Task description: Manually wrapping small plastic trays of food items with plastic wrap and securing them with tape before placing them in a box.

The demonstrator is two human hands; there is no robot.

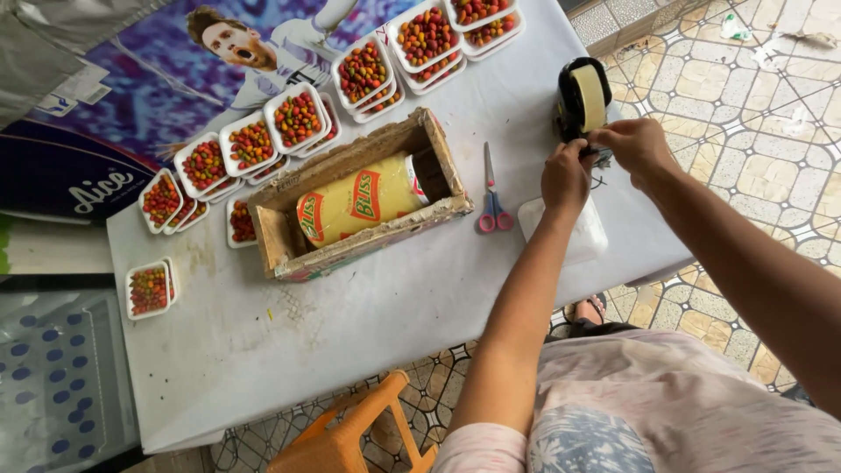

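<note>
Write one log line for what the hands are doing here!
left hand: at tape dispenser | right hand: pinching tape end | scissors: lying on table

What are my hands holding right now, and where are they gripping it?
Both the left hand and right hand pinch at the front lower edge of the black tape dispenser; the exact grip is hidden.

A table covered with a pale grey sheet (368, 333) carries everything. At its middle lies a rough wooden box (289, 250). Beside it lie pink-handled scissors (492, 206) and a white foam tray (585, 238). A black tape dispenser with a cream roll (583, 98) stands near the right edge. Small white trays of red, orange and green peppers (298, 118) run in stacks along the far side, and one such pair (149, 289) sits apart at the left edge.
</note>
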